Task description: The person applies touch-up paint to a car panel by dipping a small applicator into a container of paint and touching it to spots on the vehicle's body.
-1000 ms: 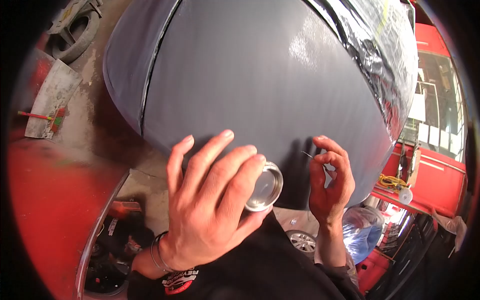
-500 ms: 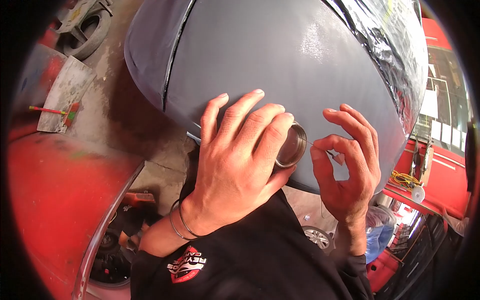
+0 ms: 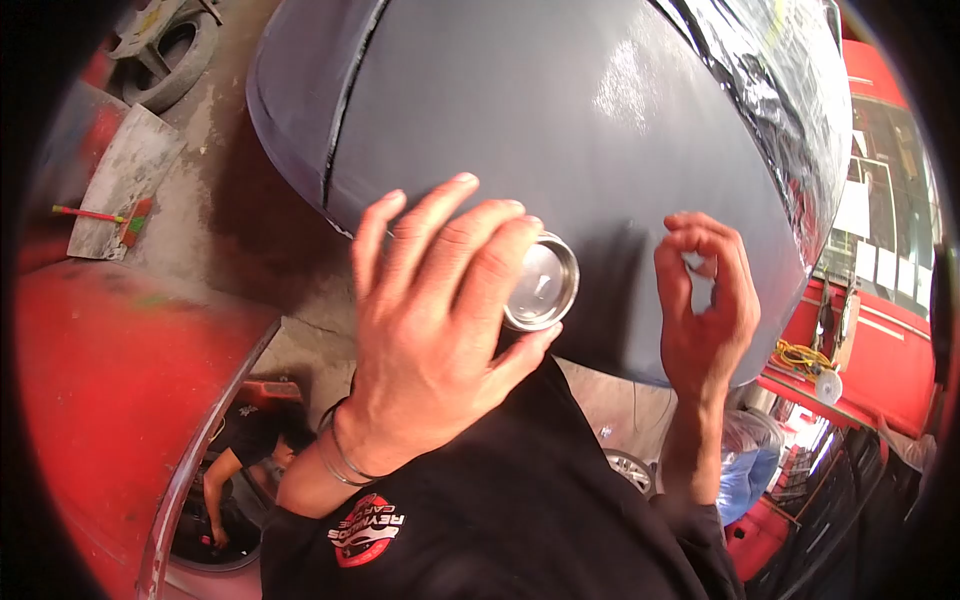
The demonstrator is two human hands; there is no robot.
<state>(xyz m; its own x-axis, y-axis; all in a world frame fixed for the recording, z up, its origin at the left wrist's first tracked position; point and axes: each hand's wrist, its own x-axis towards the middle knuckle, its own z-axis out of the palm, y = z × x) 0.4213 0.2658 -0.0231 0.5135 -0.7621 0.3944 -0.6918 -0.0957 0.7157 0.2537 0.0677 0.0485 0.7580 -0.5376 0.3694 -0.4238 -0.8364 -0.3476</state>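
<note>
My left hand (image 3: 430, 290) grips a small round metal tin (image 3: 541, 283) between thumb and fingers. The tin's round opening faces up toward me and shows a pale, shiny inside. To the right, my right hand (image 3: 706, 290) is held apart from the tin, its fingers curled to the thumb in a loop. A small whitish bit shows within that loop, too small to name. Both hands are above the near edge of a smooth dark grey car panel (image 3: 480, 110).
Crinkled plastic sheeting (image 3: 800, 90) borders the grey panel on the right. A red car panel (image 3: 110, 370) is at left, with another person (image 3: 235, 460) below it. Behind lie a tyre (image 3: 175, 65) and a small broom (image 3: 135, 220). A yellow cord (image 3: 797, 357) is at right.
My left hand and the tin have moved left, and its opening has turned more toward me. My right hand has drawn away rightward; the thin line between it and the tin no longer shows.
</note>
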